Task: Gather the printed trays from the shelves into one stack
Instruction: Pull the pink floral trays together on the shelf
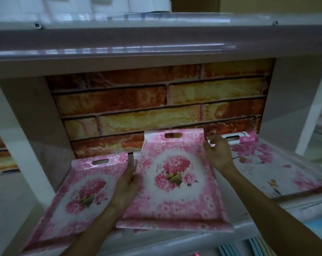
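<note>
Three printed trays lie side by side on a white shelf (267,231). The middle pink floral tray (175,182) is raised and tilted, its far end leaning toward the brick-pattern back. My left hand (126,189) grips its left rim. My right hand (218,154) holds its upper right rim near the handle slot. A matching pink floral tray (78,196) lies to the left, partly under my left hand. On the right rests a white tray with pink orchids (278,169).
A brick-pattern panel (156,108) backs the shelf. A glossy upper shelf (156,45) overhangs close above, with white items on top. White uprights (17,135) flank both sides. Blue and cream items (249,248) show on the shelf below.
</note>
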### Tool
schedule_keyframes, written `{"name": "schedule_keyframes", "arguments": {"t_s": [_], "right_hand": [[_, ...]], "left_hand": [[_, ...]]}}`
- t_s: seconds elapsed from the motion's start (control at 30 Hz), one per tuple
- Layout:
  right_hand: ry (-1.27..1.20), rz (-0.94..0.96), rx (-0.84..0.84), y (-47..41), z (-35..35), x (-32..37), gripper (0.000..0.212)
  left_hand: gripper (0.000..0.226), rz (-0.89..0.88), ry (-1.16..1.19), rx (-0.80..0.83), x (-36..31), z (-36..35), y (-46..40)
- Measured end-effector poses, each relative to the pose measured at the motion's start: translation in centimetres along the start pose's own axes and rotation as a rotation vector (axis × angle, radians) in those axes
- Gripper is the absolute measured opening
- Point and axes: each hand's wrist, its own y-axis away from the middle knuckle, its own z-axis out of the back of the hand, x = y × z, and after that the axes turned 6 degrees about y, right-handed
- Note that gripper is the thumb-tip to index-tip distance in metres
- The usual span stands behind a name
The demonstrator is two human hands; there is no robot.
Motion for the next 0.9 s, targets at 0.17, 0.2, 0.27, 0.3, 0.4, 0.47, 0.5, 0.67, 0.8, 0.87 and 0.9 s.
{"name": "schedule_keyframes", "arguments": {"t_s": [0.17,0.2,0.27,0.3,0.4,0.47,0.5,0.67,0.8,0.87,0.9], "right_hand": [[-0.152,-0.055,0.067,-0.1,-1.8,2.2,0.024],[-0.150,-0.026,0.075,0.1,-2.4,3.0,0.022],[-0.162,0.027,0.090,0.6,-3.7,4.8,0.019],[-0.164,0.052,0.107,1.0,-4.4,5.7,0.023],[-0.146,0.103,0.210,2.2,-7.3,8.2,0.035],[-0.127,0.128,0.291,3.2,-9.6,9.6,0.031],[-0.105,0.145,0.331,3.7,-10.8,10.3,0.032],[-0.042,0.156,0.492,6.3,-16.5,12.9,0.021],[0.068,0.161,0.550,7.8,-18.8,13.7,0.023],[0.127,0.177,0.576,8.2,-19.3,13.9,0.023],[0.155,0.188,0.581,8.4,-19.6,13.9,0.022]], "left_hand": [[0.021,-0.030,0.115,-0.140,-1.9,2.5,1.0],[0.020,-0.041,0.108,-0.162,-1.8,3.3,1.0],[0.019,-0.054,0.089,-0.210,-1.9,5.2,1.3],[0.018,-0.048,0.077,-0.229,-1.8,6.2,1.4],[0.022,0.029,0.068,-0.292,-1.1,9.9,2.0],[0.031,0.043,0.035,-0.312,-0.6,12.9,2.6],[0.043,0.050,-0.005,-0.329,-0.2,14.4,2.8],[0.031,0.171,-0.169,-0.388,3.1,19.8,3.0],[0.025,0.198,-0.316,-0.359,5.4,22.1,2.7],[0.025,0.217,-0.407,-0.324,6.3,22.7,2.5],[0.025,0.225,-0.437,-0.305,6.6,22.9,2.4]]}}
